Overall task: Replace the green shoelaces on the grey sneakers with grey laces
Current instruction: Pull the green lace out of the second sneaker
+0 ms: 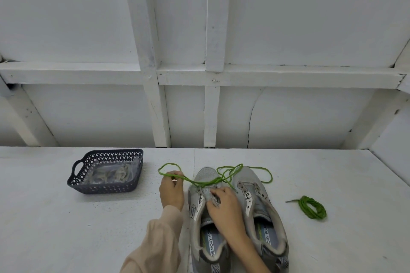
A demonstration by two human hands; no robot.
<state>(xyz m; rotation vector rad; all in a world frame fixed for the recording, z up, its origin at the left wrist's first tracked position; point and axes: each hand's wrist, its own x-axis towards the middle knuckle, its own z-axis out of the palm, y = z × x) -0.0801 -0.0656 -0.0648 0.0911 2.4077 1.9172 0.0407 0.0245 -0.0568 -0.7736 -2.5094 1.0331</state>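
Got grey mesh sneakers (pixel 264 213) nearest, with right hand (pixel 224 204) curled over the left one's eyelets, grip unclear, and left hand (pixel 172 190) pinching thin green lace (pixel 199 183) looped across the toes. Off right, coiled green lace (pixel 312 207); far left, holey dark basket (pixel 88 186) of grey laces (pixel 115 175).

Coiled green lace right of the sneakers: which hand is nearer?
Right. The right hand grips the left sneaker, left of the coiled lace; the left hand is farther left, pinching the loose lace.
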